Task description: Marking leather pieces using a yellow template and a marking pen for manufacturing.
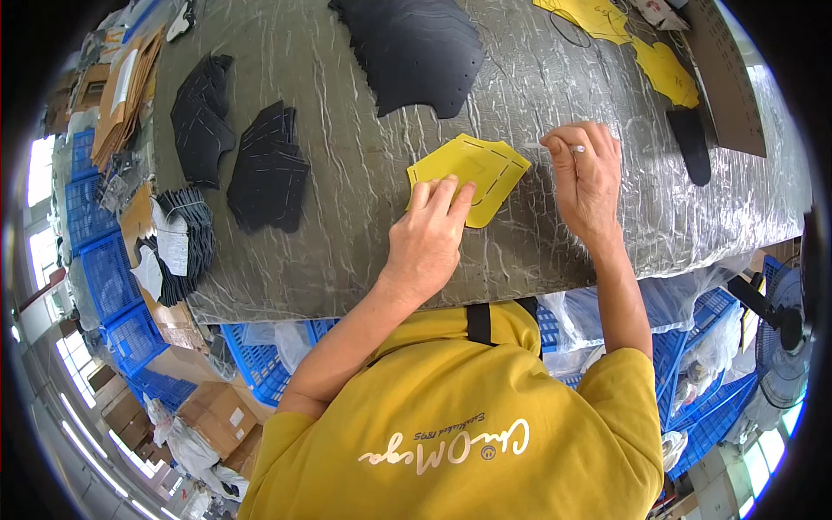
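My left hand [426,236] lies with its fingers stretched out on a yellow template [498,192], pressing it against the table. The template is angular, with dashed slots cut along its edges. Just right of it, my right hand [587,173] is raised with thumb and forefinger pinched together. A thin pale stick [531,146] seems to point left from that pinch; its kind is too faint to make out. Beyond the template lies a large stack of black cut pieces [416,56]. Two smaller stacks of black pieces, one nearer [267,173] and one farther [202,121], lie to the left.
The table [347,269] has a wrinkled clear plastic cover. More yellow templates [666,74], a black narrow piece [691,147] and a cardboard box [728,78] are at the far right. Tied dark pieces [186,234] sit at the left edge. Blue crates [108,269] and a fan [784,321] flank the table.
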`<action>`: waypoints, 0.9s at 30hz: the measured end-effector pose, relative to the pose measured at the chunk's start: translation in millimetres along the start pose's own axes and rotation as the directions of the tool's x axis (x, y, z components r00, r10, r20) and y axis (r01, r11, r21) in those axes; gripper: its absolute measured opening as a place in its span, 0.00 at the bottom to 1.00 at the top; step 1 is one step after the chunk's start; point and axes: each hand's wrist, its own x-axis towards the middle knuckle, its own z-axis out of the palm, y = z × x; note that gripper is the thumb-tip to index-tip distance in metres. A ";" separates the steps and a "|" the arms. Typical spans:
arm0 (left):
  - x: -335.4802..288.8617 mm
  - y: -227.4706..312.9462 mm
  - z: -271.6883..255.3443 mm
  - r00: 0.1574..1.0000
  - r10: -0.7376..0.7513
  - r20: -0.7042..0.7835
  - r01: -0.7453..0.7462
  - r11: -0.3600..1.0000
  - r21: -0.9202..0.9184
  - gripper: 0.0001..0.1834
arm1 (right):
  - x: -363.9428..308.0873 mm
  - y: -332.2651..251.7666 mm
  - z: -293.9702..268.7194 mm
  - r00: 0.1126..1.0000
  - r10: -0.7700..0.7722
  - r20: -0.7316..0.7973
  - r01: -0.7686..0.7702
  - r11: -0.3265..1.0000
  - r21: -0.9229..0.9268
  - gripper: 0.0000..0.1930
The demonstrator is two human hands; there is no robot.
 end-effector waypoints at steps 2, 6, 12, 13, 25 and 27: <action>-0.4 -0.1 0.3 1.000 -0.009 0.002 0.009 1.000 -0.003 0.30 | 4.4 -0.8 0.9 0.998 -0.011 -0.062 0.009 0.999 -0.032 0.03; -2.5 -0.3 2.6 1.000 0.009 -0.026 -0.008 1.000 0.029 0.29 | 4.5 -4.9 16.2 0.992 0.064 0.108 -0.058 0.996 -0.065 0.04; -4.8 4.5 1.2 0.999 -0.008 -0.046 0.007 1.000 -0.008 0.30 | 3.9 -4.0 27.8 0.936 0.218 0.275 -0.251 0.964 0.092 0.07; -4.0 5.1 -2.9 0.997 -0.050 -0.052 0.045 0.995 -0.090 0.30 | 6.0 1.3 25.4 0.914 0.243 0.324 -0.321 0.922 0.216 0.07; 27.0 -35.0 -3.1 0.961 -0.275 -0.017 0.274 0.960 -0.062 0.19 | 4.6 119.1 -5.2 0.595 0.757 0.269 -0.390 -0.021 0.920 0.16; 24.7 -39.7 2.6 0.968 -0.236 -0.085 0.214 0.954 -0.211 0.16 | -10.3 149.1 -7.6 0.617 0.736 0.279 -0.370 -0.042 0.928 0.16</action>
